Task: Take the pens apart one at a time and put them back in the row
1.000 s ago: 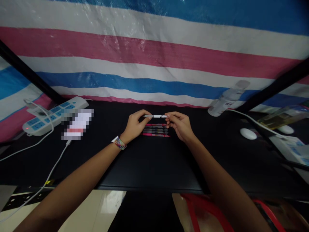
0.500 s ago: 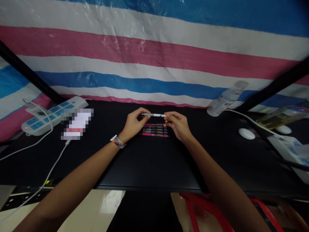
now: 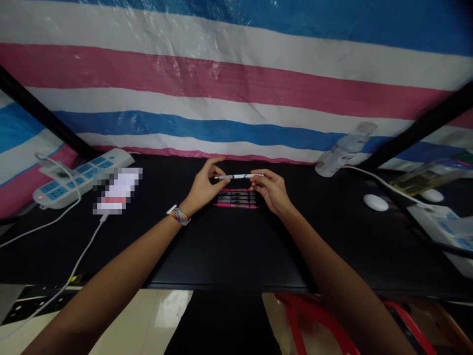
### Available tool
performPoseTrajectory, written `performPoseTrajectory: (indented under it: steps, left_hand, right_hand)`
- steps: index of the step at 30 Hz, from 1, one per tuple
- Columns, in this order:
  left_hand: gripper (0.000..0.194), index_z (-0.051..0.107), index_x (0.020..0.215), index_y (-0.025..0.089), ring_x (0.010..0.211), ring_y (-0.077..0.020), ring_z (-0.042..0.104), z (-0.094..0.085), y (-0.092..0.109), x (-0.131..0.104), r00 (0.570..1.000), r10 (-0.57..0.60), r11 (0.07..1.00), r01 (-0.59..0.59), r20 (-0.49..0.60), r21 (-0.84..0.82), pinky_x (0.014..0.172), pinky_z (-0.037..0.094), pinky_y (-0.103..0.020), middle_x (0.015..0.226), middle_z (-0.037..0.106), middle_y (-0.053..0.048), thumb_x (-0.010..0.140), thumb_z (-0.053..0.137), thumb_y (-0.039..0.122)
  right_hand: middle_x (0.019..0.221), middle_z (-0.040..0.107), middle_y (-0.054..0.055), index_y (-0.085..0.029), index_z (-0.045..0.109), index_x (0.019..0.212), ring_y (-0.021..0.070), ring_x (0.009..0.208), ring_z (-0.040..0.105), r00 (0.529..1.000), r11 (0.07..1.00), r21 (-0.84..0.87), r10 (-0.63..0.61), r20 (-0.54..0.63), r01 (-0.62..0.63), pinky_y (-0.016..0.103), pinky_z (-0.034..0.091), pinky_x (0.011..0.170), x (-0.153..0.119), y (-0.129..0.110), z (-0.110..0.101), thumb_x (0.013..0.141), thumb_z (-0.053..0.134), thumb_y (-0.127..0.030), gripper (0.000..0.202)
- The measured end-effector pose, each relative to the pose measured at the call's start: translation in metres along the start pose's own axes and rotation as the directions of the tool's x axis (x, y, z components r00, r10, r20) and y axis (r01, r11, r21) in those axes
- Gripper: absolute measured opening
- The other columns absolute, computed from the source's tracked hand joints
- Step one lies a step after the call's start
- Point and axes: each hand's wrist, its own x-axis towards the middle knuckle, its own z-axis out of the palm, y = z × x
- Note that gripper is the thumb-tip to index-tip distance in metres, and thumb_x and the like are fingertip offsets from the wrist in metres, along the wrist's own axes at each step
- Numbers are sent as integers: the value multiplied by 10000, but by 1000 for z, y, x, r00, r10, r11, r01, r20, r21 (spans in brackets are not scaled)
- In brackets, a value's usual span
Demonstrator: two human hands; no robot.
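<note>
A white and grey pen is held level above the black table. My right hand pinches its right end between thumb and fingers. At the pen's left end, my left hand has its index finger lifted away from the thumb, fingers apart; the pen's tip lies by the thumb, and whether it touches is hard to tell. Just below the hands, several pens lie side by side in a stack of rows, pink ones at the top and bottom and grey-black ones between.
On the left are a power strip, a blurred-out phone and white cables. To the right stand a clear bottle, a white mouse, a bottle of yellow liquid and another power strip. Striped sheeting hangs behind.
My left index finger has lifted off the pen, opening the left hand. More of the pen's right end shows past my right fingertips.
</note>
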Motion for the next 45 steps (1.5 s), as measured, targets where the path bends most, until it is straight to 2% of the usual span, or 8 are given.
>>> performPoseTrajectory:
  steps: [3,10,13,17,20,24,35,45]
  left_hand:
    - [203,753,933,213,728,-162,677,-1,0,1,999,-23,999,21,41,45,749,546,-317,764,721,-12,1026,712,388]
    - [218,729,877,224,660,-158,648,-3,1,2,999,-31,999,31,26,19,667,528,-308,690,683,-1,1004,737,401]
    - [165,732,987,230,637,-148,648,-4,0,2,998,-62,998,62,6,-26,653,526,-299,713,689,11,970,786,386]
    - [315,696,791,219,640,-149,645,-6,-6,4,998,-61,998,61,-4,13,663,534,-302,672,677,-4,1024,718,430]
    - [150,766,952,225,724,-164,700,-8,-14,6,996,-55,998,53,-69,-32,702,571,-308,802,752,-23,959,779,374]
    - [195,796,1094,216,842,-187,763,-9,-23,8,993,-82,995,77,-83,-62,756,599,-317,950,803,-62,942,771,335]
    - [144,797,1002,204,796,-176,742,-9,-27,10,987,-119,988,107,-110,-112,703,586,-301,896,799,-61,928,764,323]
    - [205,750,869,211,712,-154,667,-11,-25,11,989,-97,992,87,-114,-93,685,543,-291,753,725,-24,983,725,379]
  right_hand:
    - [807,724,26,-241,830,912,169,747,661,1000,1000,4,-12,-1,12,372,621,736,2,1,-1,752,913,-363,218]
    - [813,719,25,-243,825,925,166,742,665,1000,1000,-17,-17,-17,17,388,622,779,5,4,-5,776,895,-361,203]
    - [805,728,23,-250,832,901,170,747,665,999,1000,3,-15,-31,15,384,620,775,5,3,-5,765,887,-339,172]
    - [808,722,26,-245,827,899,173,758,659,999,1000,2,3,-47,-2,378,614,778,6,1,-6,780,842,-309,137]
    - [789,703,23,-229,815,886,165,758,648,997,999,35,14,-76,-11,351,598,765,9,-1,-9,767,806,-278,129]
    - [748,678,19,-208,803,853,153,725,624,990,996,89,38,-137,-26,321,569,717,14,-1,-14,727,785,-257,137]
    - [738,644,11,-222,768,888,163,683,599,985,1000,-15,-17,-170,14,347,540,679,21,5,-25,735,761,-327,186]
    - [693,633,13,-211,773,807,159,666,574,964,998,59,-18,-267,35,300,476,606,19,1,-25,681,753,-288,149]
